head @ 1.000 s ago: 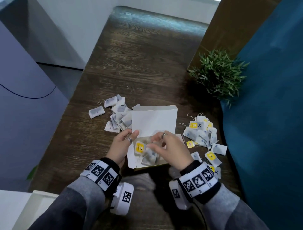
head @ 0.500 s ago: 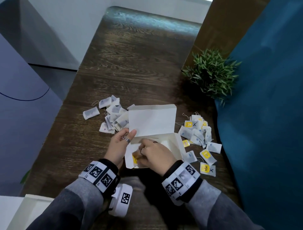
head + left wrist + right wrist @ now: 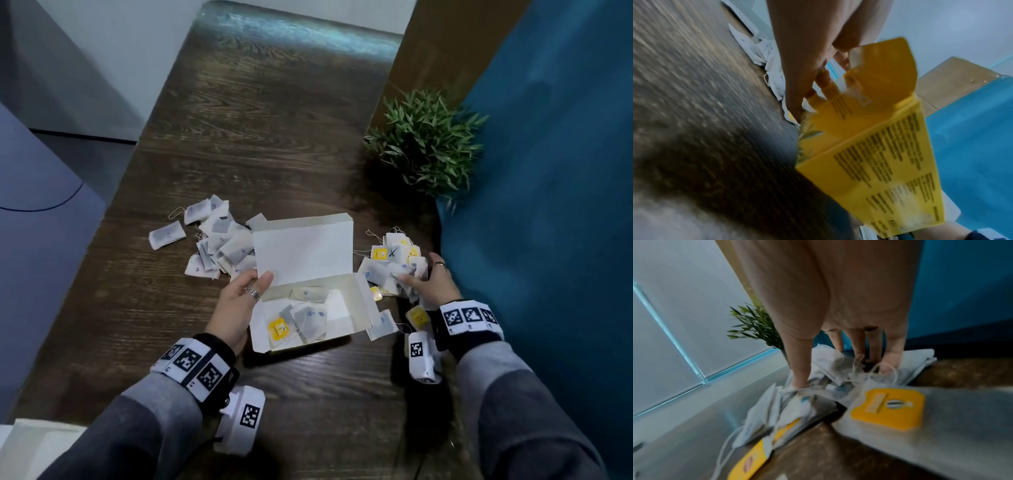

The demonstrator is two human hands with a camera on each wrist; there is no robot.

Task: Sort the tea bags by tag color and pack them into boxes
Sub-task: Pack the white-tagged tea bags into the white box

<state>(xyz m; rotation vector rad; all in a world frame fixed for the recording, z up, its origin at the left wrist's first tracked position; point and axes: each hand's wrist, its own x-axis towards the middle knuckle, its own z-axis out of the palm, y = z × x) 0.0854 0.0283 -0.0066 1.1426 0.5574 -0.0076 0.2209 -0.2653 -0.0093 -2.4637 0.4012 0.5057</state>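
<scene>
Nearest, the left hand (image 3: 239, 305) holds the open box (image 3: 346, 298) at its left end, thumb on the edge where the lid starts, fingers curled behind it. Inside the box lie a few tea bags (image 3: 308, 318), one with a yellow tag (image 3: 279, 329). To the right, the right hand (image 3: 431, 284) rests on the yellow pile (image 3: 394, 263), its fingers bent down onto the bags; whether it pinches one I cannot tell. Behind the box on the left lies the other pile (image 3: 219, 240), on the desk (image 3: 267, 137). Farther right stands a plant (image 3: 428, 144).
</scene>
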